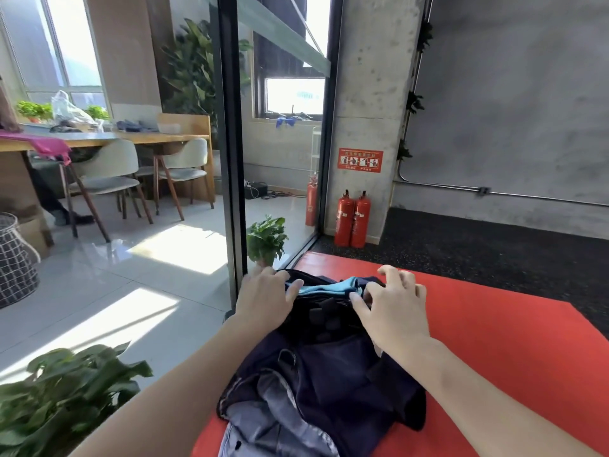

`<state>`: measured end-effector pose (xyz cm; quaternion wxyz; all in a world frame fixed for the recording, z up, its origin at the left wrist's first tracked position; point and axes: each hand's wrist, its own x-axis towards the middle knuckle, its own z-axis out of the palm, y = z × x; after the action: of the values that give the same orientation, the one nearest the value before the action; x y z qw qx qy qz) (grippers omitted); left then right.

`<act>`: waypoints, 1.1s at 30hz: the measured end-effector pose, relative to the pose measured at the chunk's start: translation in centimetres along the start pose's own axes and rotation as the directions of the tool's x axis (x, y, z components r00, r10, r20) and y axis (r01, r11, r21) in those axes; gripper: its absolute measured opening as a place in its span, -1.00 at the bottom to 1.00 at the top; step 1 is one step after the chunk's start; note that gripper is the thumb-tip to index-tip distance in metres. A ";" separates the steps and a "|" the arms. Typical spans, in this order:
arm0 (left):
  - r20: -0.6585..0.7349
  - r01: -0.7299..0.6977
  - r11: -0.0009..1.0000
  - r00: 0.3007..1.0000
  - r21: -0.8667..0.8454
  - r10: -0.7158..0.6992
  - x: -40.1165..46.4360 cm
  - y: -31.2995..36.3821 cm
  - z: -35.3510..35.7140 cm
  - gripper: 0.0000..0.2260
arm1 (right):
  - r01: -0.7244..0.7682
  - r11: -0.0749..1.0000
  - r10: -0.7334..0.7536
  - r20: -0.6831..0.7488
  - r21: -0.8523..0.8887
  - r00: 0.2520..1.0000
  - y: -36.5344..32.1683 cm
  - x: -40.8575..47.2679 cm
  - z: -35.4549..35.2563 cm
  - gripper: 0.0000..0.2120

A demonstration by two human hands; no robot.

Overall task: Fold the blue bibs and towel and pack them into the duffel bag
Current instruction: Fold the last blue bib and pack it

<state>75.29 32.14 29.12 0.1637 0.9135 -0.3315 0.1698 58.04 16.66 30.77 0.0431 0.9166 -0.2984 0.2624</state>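
I am counting two hands, the left hand [263, 300] and the right hand [393, 308], both over one dark duffel bag [329, 367] that is lying at the near left corner of one red mat [494, 341]. I am seeing one patch of light blue cloth [324, 286] in the bag's far end. I am counting three red fire extinguishers [352, 219] past the mat's far edge, two potted plants [266, 240] along its left side, and two pale chairs [108, 179].

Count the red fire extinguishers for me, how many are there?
3. Two fire extinguishers stand side by side at the concrete pillar's foot; a third stands behind the glass partition, partly hidden by its frame.
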 end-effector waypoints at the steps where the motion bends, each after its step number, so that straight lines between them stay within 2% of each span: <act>1: -0.034 0.003 0.997 0.999 0.073 0.000 0.1 -0.1 -0.3 -0.55 | -0.041 0.999 0.040 0.052 0.008 0.998 0.3 0.0 -0.2 -0.61; 2: -0.020 0.038 0.994 0.999 0.104 -0.036 0.4 -0.5 -0.4 -0.56 | -0.107 0.994 0.102 0.158 0.025 0.982 0.6 0.1 -0.3 -0.58; 4: 0.133 0.170 0.983 0.975 0.074 -0.179 1.1 -1.5 -0.4 -0.52 | -0.251 0.964 0.198 0.388 0.092 0.900 1.1 0.6 -0.4 -0.49; 6: 0.322 0.234 0.972 0.921 -0.005 -0.220 1.7 -2.3 -0.4 -0.47 | -0.305 0.941 0.206 0.463 0.149 0.862 1.6 1.1 -0.1 -0.43; 7: 0.369 0.240 0.970 0.906 -0.044 -0.207 1.8 -2.5 -0.5 -0.48 | -0.303 0.939 0.199 0.462 0.163 0.864 1.6 1.1 -0.2 -0.44; 9: 0.337 0.229 0.966 0.924 -0.116 -0.179 1.5 -2.7 -0.8 -0.55 | -0.307 0.930 0.199 0.426 0.202 0.883 1.8 1.2 -0.3 -0.52; 12: 0.150 0.221 0.926 0.972 -0.306 -0.183 1.7 -2.3 -2.8 -0.73 | -0.311 0.898 0.235 0.256 0.312 0.938 2.4 2.1 -1.7 -0.62; 14: -0.003 0.172 0.899 0.982 -0.403 -0.189 2.7 -1.2 -5.9 -0.79 | -0.297 0.866 0.258 0.151 0.402 0.954 2.8 3.3 -3.5 -0.62; 19: -0.276 0.014 0.881 0.947 -0.473 -0.163 5.8 1.8 -14.7 -0.79 | -0.248 0.814 0.274 0.029 0.525 0.961 3.2 5.7 -10.5 -0.65; 21: -0.336 -0.008 0.866 0.923 -0.500 -0.186 6.6 2.6 -17.4 -0.81 | -0.188 0.805 0.257 -0.046 0.563 0.965 2.8 5.9 -13.4 -0.70; 24: -0.330 -0.019 0.853 0.926 -0.521 -0.181 6.6 3.5 -20.2 -0.82 | -0.122 0.799 0.229 -0.110 0.589 0.967 2.0 5.7 -16.3 -0.70; 27: -0.306 -0.041 0.872 0.943 -0.487 -0.127 4.9 3.8 -19.3 -0.61 | -0.128 0.794 0.221 -0.087 0.594 0.971 1.6 5.1 -15.8 -0.70; 28: -0.272 -0.039 0.884 0.957 -0.466 -0.101 4.0 3.6 -18.0 -0.60 | -0.150 0.807 0.220 -0.056 0.571 0.974 1.7 4.8 -14.5 -0.71; 31: -0.052 0.018 0.927 0.998 -0.374 -0.041 1.1 2.4 -12.7 -0.75 | -0.249 0.856 0.212 0.133 0.453 0.968 2.7 2.9 -8.8 -0.68; 33: 0.037 0.033 0.935 0.999 -0.352 -0.021 -0.9 2.0 -9.8 -0.78 | -0.242 0.887 0.172 0.204 0.394 0.964 3.5 1.2 -5.6 -0.74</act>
<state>71.31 35.25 37.82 0.3217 0.8764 -0.3467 0.0907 54.30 14.53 35.90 -0.2056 0.8858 -0.3347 0.2470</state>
